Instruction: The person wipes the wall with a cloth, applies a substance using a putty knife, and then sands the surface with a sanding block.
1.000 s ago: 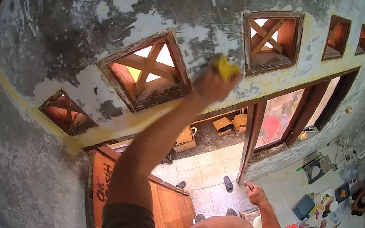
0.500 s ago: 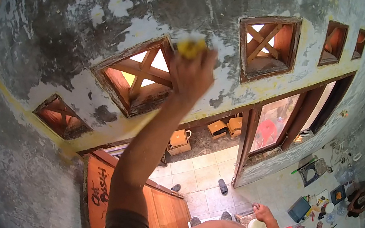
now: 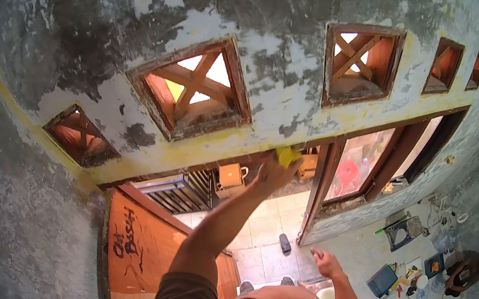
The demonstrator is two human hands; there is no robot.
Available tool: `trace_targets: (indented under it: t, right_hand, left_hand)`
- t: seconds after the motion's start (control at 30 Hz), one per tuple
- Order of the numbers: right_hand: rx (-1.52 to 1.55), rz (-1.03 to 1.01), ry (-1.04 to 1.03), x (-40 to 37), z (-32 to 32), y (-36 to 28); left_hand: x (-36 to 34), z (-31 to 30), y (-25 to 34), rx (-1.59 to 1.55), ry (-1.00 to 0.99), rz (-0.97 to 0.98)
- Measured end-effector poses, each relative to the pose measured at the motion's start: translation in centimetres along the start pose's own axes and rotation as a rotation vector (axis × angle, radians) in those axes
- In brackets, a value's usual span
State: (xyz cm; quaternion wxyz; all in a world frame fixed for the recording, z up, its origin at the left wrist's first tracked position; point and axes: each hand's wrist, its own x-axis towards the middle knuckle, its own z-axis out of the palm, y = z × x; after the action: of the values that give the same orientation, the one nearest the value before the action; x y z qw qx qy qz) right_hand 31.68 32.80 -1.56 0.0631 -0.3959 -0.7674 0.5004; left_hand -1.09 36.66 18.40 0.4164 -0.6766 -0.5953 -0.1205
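Observation:
My left hand is closed around a yellow sponge, at the height of the wooden door lintel. Just above it is the lower band of the patchy grey and white wall, with yellowish paint along it. Down at my right side, my right hand has its fingers curled in. Whether anything is in that fist I cannot tell. Below it, partly behind my forearm, is a pale bucket.
Wood-framed vents with crossed slats, such as this one, line the wall. An orange door stands at left, a glazed window at right. A sandal lies on the floor. At lower right a person sits beside scattered tools.
My left hand has brought the sponge down from the wall between two vents to the lintel. My right hand has shifted a little up and left in view.

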Motion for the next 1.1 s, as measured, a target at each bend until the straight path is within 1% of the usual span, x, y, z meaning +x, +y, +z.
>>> trace_targets:
  t: [0.03, 0.07, 0.13, 0.2, 0.27, 0.3, 0.33, 0.37, 0.4, 0.47, 0.53, 0.6, 0.67, 0.7, 0.73, 0.77, 0.8, 0.87, 0.93, 1.0, 1.03, 1.07, 1.1]
  right_hand:
    - [-0.041, 0.037, -0.021, -0.7, 0.2, 0.6]
    - [-0.039, 0.068, -0.027, -1.6, 0.1, 1.1]
    - [-0.05, 0.101, -0.048, -3.6, 0.2, 3.0]
    - [-0.138, 0.165, -0.132, -4.1, 0.2, 5.0]
    - [-0.175, 0.177, -0.162, -3.5, 0.0, 5.9]
    - [-0.211, 0.197, -0.179, -3.5, -0.3, 6.4]
    - [-0.224, 0.202, -0.182, -3.2, -0.7, 6.0]
    - [-0.226, 0.18, -0.154, -2.4, -1.3, 4.6]
    - [-0.225, 0.158, -0.125, -1.6, -2.0, 3.2]
    - [-0.198, 0.091, -0.05, -0.1, -3.0, 0.8]
    - [-0.146, 0.079, -0.006, 1.2, -3.8, -1.7]
    - [-0.077, 0.068, 0.048, 1.7, -3.6, -2.0]
    - [0.043, -0.094, 0.099, 2.4, -2.9, -1.4]
    - [0.064, -0.093, 0.109, 2.3, -2.9, -1.1]
    - [0.034, -0.042, 0.061, 2.0, -2.7, -0.7]
    - [0.007, 0.007, 0.013, 1.8, -1.9, -0.6]
    - [0.023, 0.003, 0.016, 1.4, -1.0, -0.4]
    - [-0.068, 0.06, -0.07, 0.6, -0.6, 0.6]
    - [-0.144, 0.06, -0.125, 0.3, -0.5, 0.5]
    - [0.028, -0.009, -0.084, 0.6, 0.8, 2.6]
    - [0.17, -0.052, -0.041, 1.4, 2.0, 5.6]
    - [0.185, -0.027, -0.025, 0.3, 1.5, 5.2]
    - [0.431, 0.052, 0.027, -0.7, 0.1, 2.3]
  left_hand:
    - [-1.2, 0.2, 0.7, -0.123, -0.061, -0.124]
    - [0.0, -2.4, 1.2, -0.746, -0.04, -0.54]
    - [1.2, -3.6, -0.3, -0.254, 0.056, -0.128]
    - [6.2, -9.1, -1.5, -0.354, 0.071, -0.185]
    - [12.2, -12.4, -3.0, -0.547, 0.107, -0.129]
    - [15.5, -14.2, -3.6, -0.64, 0.102, -0.064]
    - [19.0, -15.5, -4.6, -0.605, 0.166, 0.008]
    - [21.8, -18.1, -6.0, -0.4, 0.225, 0.112]
    - [24.5, -19.5, -7.7, -0.246, 0.462, 0.175]
    - [28.6, -22.1, -11.2, -0.027, 0.679, 0.156]
    - [29.7, -24.6, -14.2, -0.115, 0.727, 0.118]
    - [29.0, -26.1, -15.7, 0.249, 0.834, 0.014]
    - [28.2, -22.2, -18.9, 0.376, 0.88, 0.19]
    - [27.2, -21.2, -18.0, 0.437, 0.77, 0.143]
    - [25.8, -20.5, -16.3, 0.502, 0.66, 0.1]
    - [24.4, -19.2, -14.8, 0.503, 0.587, 0.165]
    - [22.6, -17.6, -13.3, 0.508, 0.511, 0.22]
    - [17.7, -13.9, -10.5, 0.343, 0.271, 0.322]
    - [12.5, -10.6, -8.4, 0.255, 0.279, 0.331]
    - [7.0, -10.1, -7.2, 0.105, 0.135, 0.223]
    - [3.4, -9.2, -6.8, -0.003, 0.071, 0.139]
    - [-0.7, -9.3, -6.0, -0.032, 0.009, 0.026]
    - [-4.6, -9.7, -5.5, -0.056, -0.042, -0.049]
